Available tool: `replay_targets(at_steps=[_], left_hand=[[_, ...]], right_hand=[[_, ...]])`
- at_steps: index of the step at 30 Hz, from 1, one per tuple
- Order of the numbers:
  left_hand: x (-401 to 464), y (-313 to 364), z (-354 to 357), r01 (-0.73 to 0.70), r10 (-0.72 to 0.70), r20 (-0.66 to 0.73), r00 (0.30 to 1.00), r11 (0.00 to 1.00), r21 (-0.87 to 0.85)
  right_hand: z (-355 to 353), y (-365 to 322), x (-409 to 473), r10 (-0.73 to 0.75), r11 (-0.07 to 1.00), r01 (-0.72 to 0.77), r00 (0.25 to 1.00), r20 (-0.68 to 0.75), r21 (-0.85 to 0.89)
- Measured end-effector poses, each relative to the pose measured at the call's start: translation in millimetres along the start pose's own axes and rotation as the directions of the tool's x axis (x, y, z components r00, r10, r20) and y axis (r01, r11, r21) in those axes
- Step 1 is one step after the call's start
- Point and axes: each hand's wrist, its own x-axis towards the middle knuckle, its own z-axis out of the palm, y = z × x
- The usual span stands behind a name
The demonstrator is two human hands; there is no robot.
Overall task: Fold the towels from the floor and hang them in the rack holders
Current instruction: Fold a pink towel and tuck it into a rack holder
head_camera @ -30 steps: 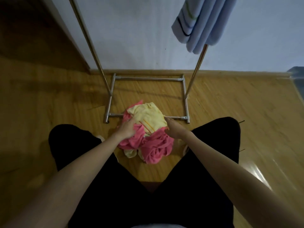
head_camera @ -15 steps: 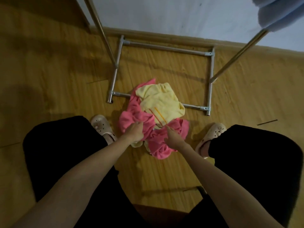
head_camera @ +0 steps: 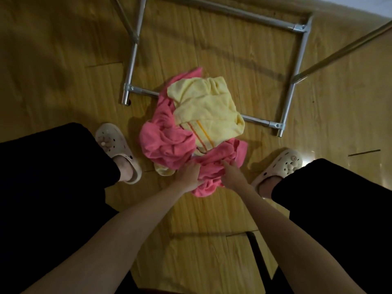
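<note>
A crumpled pink towel (head_camera: 167, 141) lies on the wooden floor with a pale yellow towel (head_camera: 207, 109) heaped on top of it. My left hand (head_camera: 189, 176) grips the near edge of the pink towel. My right hand (head_camera: 232, 176) pinches the pink cloth just beside it, fingers dug into the folds. The metal base of the rack (head_camera: 286, 107) stands right behind the pile, and its front bar runs under the towels. The rack's upper holders are out of view.
My feet in pale clogs (head_camera: 115, 145) (head_camera: 280, 166) stand on either side of the pile, with my black trouser legs over them. Two slanted rack poles (head_camera: 339, 49) rise at the top. A dark strip (head_camera: 257, 253) lies on the floor between my arms.
The view has tilted down and closer to the floor. Both hands have slid from the top of the pile to the near edge of the pink towel and taken hold of it.
</note>
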Motion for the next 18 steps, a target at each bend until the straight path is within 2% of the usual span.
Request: replay_targets(at_steps=[3, 6, 9, 12, 15, 18], left_hand=[[0.9, 5.6, 7.1, 0.020, -0.011, -0.102, 0.995, 0.996, 0.089], [-2.2, 16.5, -5.7, -0.070, 0.054, -0.191, 0.980, 0.995, -0.076], [-12.4, 27.5, -26.7, -0.145, 0.112, -0.136, 0.984, 0.954, -0.262], [-28.2, 36.0, -46.7, -0.133, 0.087, -0.149, 0.985, 0.933, -0.334], [-50.7, 46.5, -69.3, -0.131, 0.049, -0.202, 0.978, 0.899, -0.417], [-77.2, 57.9, -95.0, -0.137, -0.023, -0.265, 0.964, 0.812, -0.567]], right_hand=[[2.8, 11.7, -1.0, -0.007, 1.000, 0.007, 1.000, 0.027, 0.003], [2.0, 12.6, -6.9, -0.070, 0.998, 0.070, 0.998, 0.009, -0.002], [-4.6, 3.2, -13.5, -0.105, 0.994, 0.106, 0.994, 0.012, -0.031], [-17.5, -10.4, -23.2, -0.147, 0.989, 0.147, 0.989, -0.021, -0.016], [-30.6, -24.3, -38.2, -0.156, 0.983, 0.164, 0.982, -0.108, 0.076], [-43.7, -33.5, -60.0, -0.130, 0.983, 0.144, 0.983, -0.126, 0.111]])
